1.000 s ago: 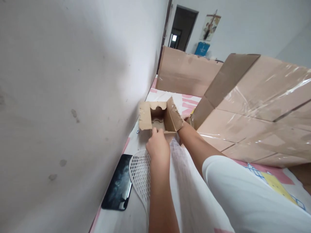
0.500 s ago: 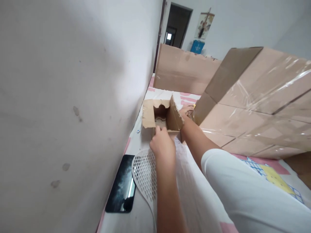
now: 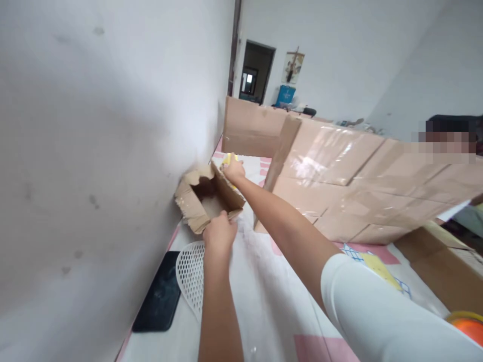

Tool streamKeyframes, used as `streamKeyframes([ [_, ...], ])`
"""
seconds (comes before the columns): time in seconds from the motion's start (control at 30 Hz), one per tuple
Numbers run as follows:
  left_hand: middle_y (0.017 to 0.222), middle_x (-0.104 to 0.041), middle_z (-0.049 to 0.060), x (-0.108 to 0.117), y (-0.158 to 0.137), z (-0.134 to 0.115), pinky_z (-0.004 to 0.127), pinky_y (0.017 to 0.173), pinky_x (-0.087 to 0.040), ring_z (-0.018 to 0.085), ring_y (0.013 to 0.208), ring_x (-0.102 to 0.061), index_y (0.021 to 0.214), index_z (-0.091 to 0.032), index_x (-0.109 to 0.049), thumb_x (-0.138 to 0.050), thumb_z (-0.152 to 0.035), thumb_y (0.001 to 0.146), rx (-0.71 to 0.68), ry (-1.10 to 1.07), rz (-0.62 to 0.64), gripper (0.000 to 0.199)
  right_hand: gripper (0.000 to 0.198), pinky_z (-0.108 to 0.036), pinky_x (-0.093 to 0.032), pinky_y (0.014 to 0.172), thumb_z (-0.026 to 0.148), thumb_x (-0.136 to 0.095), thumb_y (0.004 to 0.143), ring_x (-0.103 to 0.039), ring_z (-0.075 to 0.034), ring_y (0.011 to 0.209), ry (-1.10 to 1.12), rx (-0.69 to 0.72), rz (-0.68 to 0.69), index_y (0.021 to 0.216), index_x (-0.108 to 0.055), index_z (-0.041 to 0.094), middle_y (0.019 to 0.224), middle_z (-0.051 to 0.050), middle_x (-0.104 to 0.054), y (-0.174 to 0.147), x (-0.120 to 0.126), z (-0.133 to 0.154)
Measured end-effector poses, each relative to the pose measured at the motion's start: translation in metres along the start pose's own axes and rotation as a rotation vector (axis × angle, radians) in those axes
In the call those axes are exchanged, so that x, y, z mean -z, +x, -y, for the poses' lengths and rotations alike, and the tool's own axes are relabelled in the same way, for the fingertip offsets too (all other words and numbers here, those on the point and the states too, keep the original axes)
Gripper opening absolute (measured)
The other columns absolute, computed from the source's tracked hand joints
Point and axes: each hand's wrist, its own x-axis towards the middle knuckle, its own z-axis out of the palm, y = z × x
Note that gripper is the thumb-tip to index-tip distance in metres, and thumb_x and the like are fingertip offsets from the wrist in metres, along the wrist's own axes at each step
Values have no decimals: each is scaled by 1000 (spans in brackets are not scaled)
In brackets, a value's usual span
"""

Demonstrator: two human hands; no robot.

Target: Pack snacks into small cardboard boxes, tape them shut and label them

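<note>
Holding cardboard box (image 3: pixel 193 213) by rim, left grip (image 3: pixel 220 231), interior shadowed

Wall (image 3: pixel 113 151) crowds the carton's (image 3: pixel 194 213) left; top lies open.

Left hand (image 3: pixel 219 234) has bent fingers (image 3: pixel 224 215); right hand (image 3: pixel 234 172) extends farther forward.

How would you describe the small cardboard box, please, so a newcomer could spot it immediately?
Find the stained wall on the left. Beyond the black slab at its foot, the left hand holds the near edge of the box. Unlike the larger taped cardboard, it gapes open with ragged flaps.
</note>
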Motion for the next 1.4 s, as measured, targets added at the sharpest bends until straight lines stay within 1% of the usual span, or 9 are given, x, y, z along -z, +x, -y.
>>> streamKeyframes([
  [0.1, 110, -74, 22, 18, -21, -15, 40, 80, -51, 35, 103, -72, 116, -14, -59, -41, -32, 95, -7, 52, -25, 32, 62, -37, -55, 94, 40, -31, 108, -65, -23, 110, 143, 129, -242, 164, -10, 26, 147, -15, -45, -40, 38, 6],
  [0.17, 109, -74, 20, 34, -50, -26, 38, 78, -50, 33, 101, -72, 116, -15, -57, -39, -36, 97, -29, 77, -52, 33, 64, -35, -54, 97, 43, -32, 107, -62, -25, 118, 265, 293, -409, 165, -9, 30, 149, -13, -43, -88, 66, -8],
  [0.33, 103, -76, 13, 55, -144, -59, 34, 70, -46, 31, 92, -73, 113, -21, -54, -34, -41, 99, -81, 258, -105, 32, 74, -46, -48, 112, 46, -47, 100, -47, -29, 141, 580, 443, -784, 165, -13, 32, 154, -12, -44, -262, 115, -117],
  [0.47, 105, -75, 11, 51, -185, -97, 36, 71, -46, 32, 95, -72, 110, -24, -53, -29, -47, 100, -95, 370, -74, 34, 78, -49, -57, 100, 42, -62, 95, -61, -30, 127, 874, 53, -922, 162, -22, 37, 150, -12, -51, -400, 110, -236],
  [0.63, 99, -74, 11, 26, -222, -142, 37, 72, -46, 33, 91, -72, 106, -23, -51, -26, -44, 101, -230, 503, 3, 33, 82, -42, -64, 78, 52, -73, 85, -72, -31, 108, 1012, -428, -1009, 157, -38, 34, 146, -15, -57, -524, 96, -346],
  [0.83, 132, -67, 7, -35, -297, -134, 36, 81, -51, 28, 102, -72, 125, -29, -49, -34, -33, 100, -539, 387, 337, 29, 84, -52, -63, 82, 57, -74, 82, -68, -36, 116, 997, -583, -1069, 156, -38, 37, 145, -15, -58, -603, 103, -405],
  [1.03, 142, -57, 1, -71, -332, -141, 29, 95, -50, 20, 120, -64, 115, -30, -53, -42, -3, 83, -961, 287, 609, 43, 94, -59, -43, 115, 57, -73, 83, -39, -34, 149, 928, -199, -1248, 160, -19, 46, 166, -4, -33, -605, 154, -410],
  [1.13, 139, -58, 2, -76, -333, -145, 30, 87, -52, 20, 111, -66, 106, -27, -53, -39, 0, 83, -1094, 373, 605, 39, 97, -54, -46, 115, 53, -73, 86, -43, -32, 147, 969, -17, -1105, 162, -14, 42, 161, -6, -41, -597, 171, -403],
  [1.4, 141, -56, 13, -81, -324, -124, 36, 84, -55, 25, 104, -69, 116, -23, -51, -46, 2, 79, -1104, 459, 438, 46, 71, -43, -49, 107, 16, -53, 99, -54, -26, 131, 552, 495, -64, 161, -27, 37, 142, -9, -56, -585, 171, -373],
])
